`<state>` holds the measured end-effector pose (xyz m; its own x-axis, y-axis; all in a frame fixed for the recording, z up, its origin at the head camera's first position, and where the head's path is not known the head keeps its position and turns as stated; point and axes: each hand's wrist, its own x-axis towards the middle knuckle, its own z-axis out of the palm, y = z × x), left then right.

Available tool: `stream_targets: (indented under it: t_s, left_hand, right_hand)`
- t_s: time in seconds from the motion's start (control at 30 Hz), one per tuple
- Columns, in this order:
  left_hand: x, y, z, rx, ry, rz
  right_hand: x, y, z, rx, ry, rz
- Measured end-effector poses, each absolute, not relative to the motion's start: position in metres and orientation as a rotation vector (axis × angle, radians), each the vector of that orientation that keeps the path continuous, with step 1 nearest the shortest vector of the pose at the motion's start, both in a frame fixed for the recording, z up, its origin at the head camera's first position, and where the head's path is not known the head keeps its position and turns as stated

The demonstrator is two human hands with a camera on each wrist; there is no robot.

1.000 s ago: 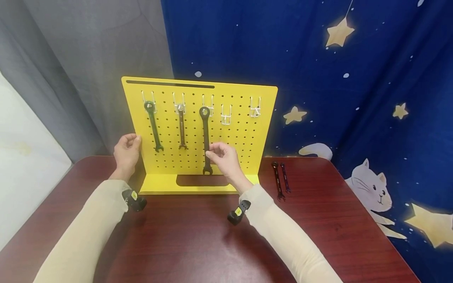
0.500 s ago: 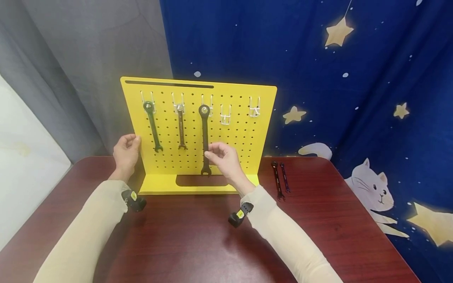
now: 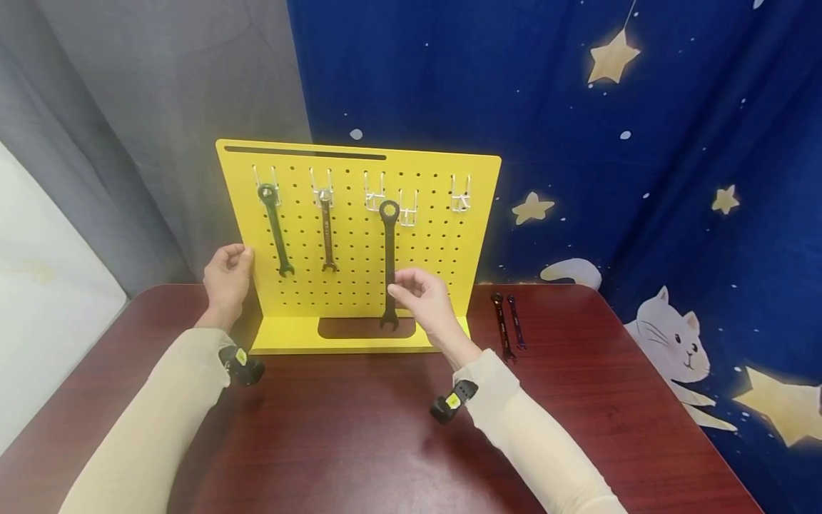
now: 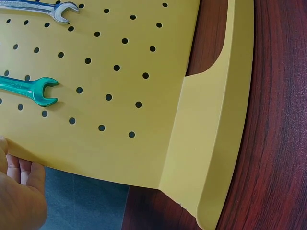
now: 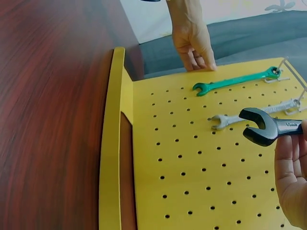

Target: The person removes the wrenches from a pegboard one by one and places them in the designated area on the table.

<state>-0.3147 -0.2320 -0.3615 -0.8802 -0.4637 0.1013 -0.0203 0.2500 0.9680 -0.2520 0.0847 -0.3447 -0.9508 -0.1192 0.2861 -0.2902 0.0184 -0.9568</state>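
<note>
My right hand pinches a black combination wrench by its lower shank, ring end up. That wrench stands in front of the yellow pegboard, its ring beside the white hooks. In the right wrist view its open jaw end points away from the fingers. At the board's left edge my left hand grips with the thumb at the front and fingers partly hidden behind. A green wrench and a silver-looking wrench hang from hooks on the left half of the board.
A double hook, a lower hook and a right-hand hook carry nothing. Two dark wrenches, a longer one and a shorter one, lie on the red-brown table right of the board. Curtains hang behind.
The black wrench's ring was over the third hook half a second ago. My right hand has since drawn it right and down, off that hook. My left hand keeps its place.
</note>
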Motion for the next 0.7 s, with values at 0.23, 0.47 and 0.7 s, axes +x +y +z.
stream_targets:
  t_s: [0.23,0.47,0.7]
  left_hand:
    - [-0.315,-0.232,-0.362,0.443,-2.173,-1.653]
    - [-0.315,-0.232,-0.363,0.445,-2.134,-1.657]
    - [-0.316,-0.232,-0.363,0.447,-2.115,-1.662]
  right_hand:
    - [-0.249,0.105,-0.354,0.373,-2.142,2.084]
    - [-0.244,0.126,-0.364,0.288,-2.158,2.059]
    - [-0.24,0.15,-0.373,0.217,-2.183,2.041]
